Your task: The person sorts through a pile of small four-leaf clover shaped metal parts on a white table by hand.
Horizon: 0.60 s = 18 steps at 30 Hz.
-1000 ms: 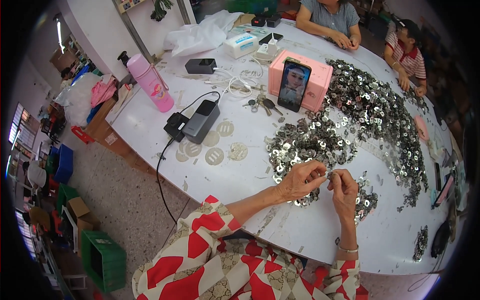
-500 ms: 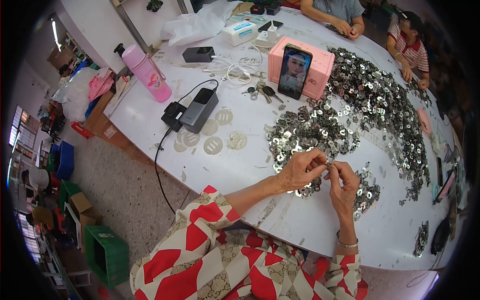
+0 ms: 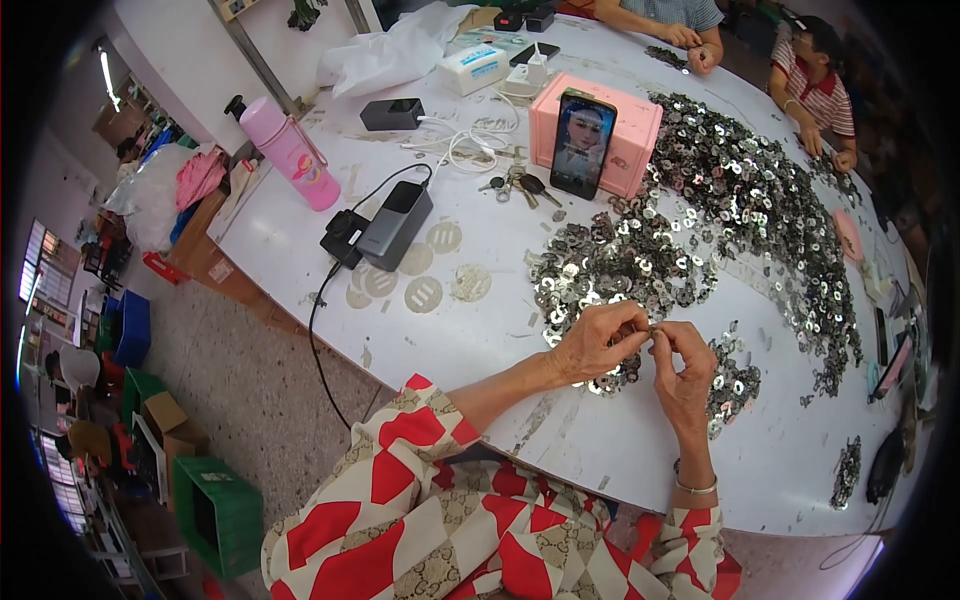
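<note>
My left hand (image 3: pixel 597 343) and my right hand (image 3: pixel 686 368) meet fingertip to fingertip just above the white table (image 3: pixel 640 460), pinching a small shiny metal piece (image 3: pixel 651 329) between them. Both hands hover over the near edge of a big heap of small silvery ring-like metal pieces (image 3: pixel 640 262). A smaller cluster of the same pieces (image 3: pixel 733 385) lies right beside my right hand. My sleeves are red and cream patterned, and a thin bracelet sits on my right wrist.
A phone (image 3: pixel 583 143) leans on a pink box (image 3: pixel 620 135). Keys (image 3: pixel 517 185), a grey power bank (image 3: pixel 395 225) with black cable, round flat discs (image 3: pixel 424 294), a pink bottle (image 3: pixel 291 152) and a tissue box (image 3: pixel 478 68) lie farther left. Two other people work at the far side.
My hands stay together on the small piece, fingers shifting slightly. The view has tilted a little, so the table sits lower in the picture.
</note>
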{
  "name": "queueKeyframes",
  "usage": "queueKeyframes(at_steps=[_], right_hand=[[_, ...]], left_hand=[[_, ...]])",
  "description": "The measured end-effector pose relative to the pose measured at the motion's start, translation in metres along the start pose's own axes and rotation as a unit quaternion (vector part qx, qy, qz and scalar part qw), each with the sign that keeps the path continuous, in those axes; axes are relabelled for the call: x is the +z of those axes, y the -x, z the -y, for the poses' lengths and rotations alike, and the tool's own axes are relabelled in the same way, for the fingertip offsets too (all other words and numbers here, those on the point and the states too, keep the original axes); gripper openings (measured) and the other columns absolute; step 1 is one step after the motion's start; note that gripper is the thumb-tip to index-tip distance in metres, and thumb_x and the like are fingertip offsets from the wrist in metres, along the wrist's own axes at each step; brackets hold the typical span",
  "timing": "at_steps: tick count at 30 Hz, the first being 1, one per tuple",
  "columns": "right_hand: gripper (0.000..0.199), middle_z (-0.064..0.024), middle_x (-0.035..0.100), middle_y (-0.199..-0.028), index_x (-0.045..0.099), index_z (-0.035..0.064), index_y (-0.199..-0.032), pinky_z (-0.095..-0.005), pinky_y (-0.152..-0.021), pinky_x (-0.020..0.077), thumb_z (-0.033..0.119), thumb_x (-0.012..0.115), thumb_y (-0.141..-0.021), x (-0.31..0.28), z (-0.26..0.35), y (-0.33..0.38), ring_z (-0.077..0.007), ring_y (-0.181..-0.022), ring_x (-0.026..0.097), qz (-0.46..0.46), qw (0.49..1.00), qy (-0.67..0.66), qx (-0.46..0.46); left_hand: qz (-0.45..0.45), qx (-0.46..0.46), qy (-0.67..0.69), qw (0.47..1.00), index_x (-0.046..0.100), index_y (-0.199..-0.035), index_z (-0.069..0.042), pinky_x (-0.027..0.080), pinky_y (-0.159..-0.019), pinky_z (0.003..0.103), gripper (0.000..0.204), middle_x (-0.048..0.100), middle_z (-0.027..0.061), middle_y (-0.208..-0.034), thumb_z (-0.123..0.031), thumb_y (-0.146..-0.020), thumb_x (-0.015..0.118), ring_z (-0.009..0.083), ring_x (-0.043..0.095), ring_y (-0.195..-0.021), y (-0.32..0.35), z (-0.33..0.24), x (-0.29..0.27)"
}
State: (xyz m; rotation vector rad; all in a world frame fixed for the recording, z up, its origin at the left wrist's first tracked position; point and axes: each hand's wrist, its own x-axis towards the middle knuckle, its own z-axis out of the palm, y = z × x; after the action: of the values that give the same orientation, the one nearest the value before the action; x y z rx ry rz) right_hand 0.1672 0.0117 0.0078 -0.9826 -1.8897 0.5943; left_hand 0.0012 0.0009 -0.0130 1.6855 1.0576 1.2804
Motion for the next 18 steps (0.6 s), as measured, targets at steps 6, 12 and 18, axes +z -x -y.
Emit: queueKeyframes(at_steps=[6,12,18], right_hand=[[0.01,-0.011,0.064,-0.084,0.064,-0.0022,-0.089,-0.0262,-0.058,0.0493,-0.007,0.061,-0.082,-0.0012,0.0,-0.0006,-0.017,-0.066,0.061,-0.001,1.0,0.0,-0.01],[0.011,-0.0117,0.064,-0.087,0.064,-0.0024,-0.09,-0.0261,-0.059,0.0501,-0.008,0.061,-0.081,-0.0004,0.0032,-0.0021,-0.0182,-0.07,0.062,-0.005,1.0,0.002,-0.022],[0.011,-0.0115,0.063,-0.088,0.064,-0.0021,-0.09,-0.0272,-0.064,0.051,-0.008,0.061,-0.081,-0.0046,0.0057,-0.0041,-0.0192,-0.072,0.062,-0.014,1.0,0.007,-0.015]], left_hand=[[0.002,-0.002,0.009,1.0,0.057,-0.09,0.001,0.049,-0.055,0.025,0.006,0.061,0.0056,-0.076,-0.002,-0.087,0.062,0.0093,0.061,-0.065,-0.0002,0.0012,0.001],[0.002,-0.002,0.006,1.0,0.057,-0.09,0.002,0.05,-0.056,0.025,0.007,0.061,0.006,-0.076,-0.003,-0.087,0.062,0.0097,0.062,-0.066,0.0011,0.0004,-0.0001],[0.004,0.011,0.001,1.0,0.057,-0.091,0.002,0.05,-0.056,0.025,0.008,0.061,0.0068,-0.077,-0.003,-0.087,0.062,0.0104,0.062,-0.066,-0.0002,0.0017,0.0017]])
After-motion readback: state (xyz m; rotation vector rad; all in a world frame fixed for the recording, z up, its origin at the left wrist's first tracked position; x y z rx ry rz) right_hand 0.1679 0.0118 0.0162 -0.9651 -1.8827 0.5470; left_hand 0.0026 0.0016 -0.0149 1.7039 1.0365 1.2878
